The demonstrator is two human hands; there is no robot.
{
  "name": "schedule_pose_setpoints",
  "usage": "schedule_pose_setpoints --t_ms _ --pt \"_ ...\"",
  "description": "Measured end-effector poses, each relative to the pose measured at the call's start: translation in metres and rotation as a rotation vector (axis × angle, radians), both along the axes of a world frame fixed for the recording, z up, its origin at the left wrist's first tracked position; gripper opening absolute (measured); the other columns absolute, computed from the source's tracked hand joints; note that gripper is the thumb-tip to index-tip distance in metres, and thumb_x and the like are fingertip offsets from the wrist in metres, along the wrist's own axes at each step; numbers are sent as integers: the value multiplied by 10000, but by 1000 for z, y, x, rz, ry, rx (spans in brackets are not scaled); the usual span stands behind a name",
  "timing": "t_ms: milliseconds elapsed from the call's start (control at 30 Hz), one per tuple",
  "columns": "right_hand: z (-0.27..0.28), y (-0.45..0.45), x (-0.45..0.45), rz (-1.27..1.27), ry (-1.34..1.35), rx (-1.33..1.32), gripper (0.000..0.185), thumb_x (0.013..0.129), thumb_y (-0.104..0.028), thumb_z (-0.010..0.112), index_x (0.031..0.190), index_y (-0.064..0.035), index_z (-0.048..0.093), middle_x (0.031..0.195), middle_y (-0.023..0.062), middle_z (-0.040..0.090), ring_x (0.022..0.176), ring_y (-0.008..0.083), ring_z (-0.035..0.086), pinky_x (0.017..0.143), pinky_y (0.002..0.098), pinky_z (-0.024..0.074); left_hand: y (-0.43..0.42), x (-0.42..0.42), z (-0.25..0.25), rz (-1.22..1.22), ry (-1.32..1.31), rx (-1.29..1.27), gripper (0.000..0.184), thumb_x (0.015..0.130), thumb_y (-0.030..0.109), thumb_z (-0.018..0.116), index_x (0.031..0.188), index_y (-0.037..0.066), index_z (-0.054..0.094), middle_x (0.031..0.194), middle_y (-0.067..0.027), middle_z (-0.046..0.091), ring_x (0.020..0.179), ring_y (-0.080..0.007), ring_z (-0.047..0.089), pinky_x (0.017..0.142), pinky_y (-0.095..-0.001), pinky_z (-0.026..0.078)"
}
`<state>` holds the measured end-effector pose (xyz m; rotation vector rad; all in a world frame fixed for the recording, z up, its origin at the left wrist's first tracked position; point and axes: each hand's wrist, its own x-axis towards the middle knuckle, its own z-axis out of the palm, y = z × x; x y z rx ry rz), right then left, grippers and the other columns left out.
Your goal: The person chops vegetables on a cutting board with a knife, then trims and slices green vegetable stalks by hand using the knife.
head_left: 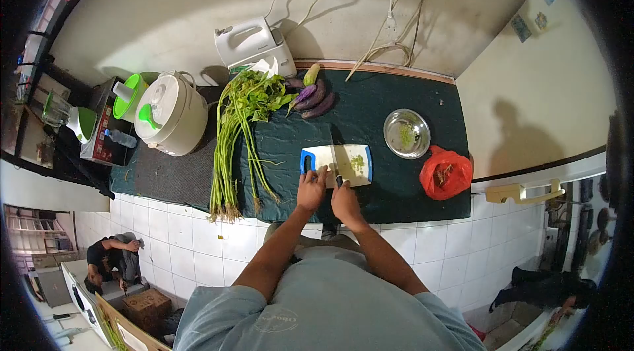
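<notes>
Left of the cutting board (320,155), a long bundle of leafy greens (231,133) lies uncut with roots on, and whole eggplants (317,99) rest beyond the board. At its near edge, the left hand (312,188) has fingers bunched beside the blade, whether pinching anything I cannot tell, and the right hand (346,202) wraps its fingers around the knife (339,180). Chopping looks partway along: small green pieces (357,164) cover the board's right side, with more in a metal bowl (396,145) farther right.
</notes>
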<state>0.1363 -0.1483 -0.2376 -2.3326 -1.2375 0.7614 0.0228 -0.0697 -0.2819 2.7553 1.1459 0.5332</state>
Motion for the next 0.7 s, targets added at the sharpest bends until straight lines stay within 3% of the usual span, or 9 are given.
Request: schedule_pose_setpoints --t_ms 67,367,500,600,700 --pt "-4 -4 -8 -89 72 -55 394 1000 -245 481 1144 122 470 879 325 669 831 483 673 724 540 555 2 -3 -4 -61 -19 7 486 877 116 573 1362 99 545 913 -55 714 963 -218 575 814 -390 440" --pt "-8 1 2 0 -67 8 403 1008 -256 473 1187 104 451 874 299 682 808 455 687 697 524 564 4 -7 -1 -38 -27 -143 469 902 119 550 1371 124 541 1002 -97 680 997 -257 577 839 -421 445" --pt "-6 -11 1 11 1 -52 398 1009 -254 480 1181 103 448 840 282 687 790 437 694 675 512 569 3 -5 6 -49 -10 -221 491 904 118 551 1393 105 508 1024 -106 678 1030 -273 577 853 -432 442" --pt "-2 -12 10 74 -67 -21 376 1010 -254 484 1168 85 450 813 279 685 769 426 699 655 510 571 1 2 7 -123 -14 -295 678 884 111 574 1510 64 316 1151 -129 654 1181 -312 524 957 -470 413" --pt "6 -17 14 85 -53 -56 331 1005 -263 495 1135 40 471 821 269 686 788 444 692 695 525 566 -1 5 20 -102 20 -322 722 885 116 578 1535 66 268 1184 -141 642 1199 -317 512 973 -476 406"
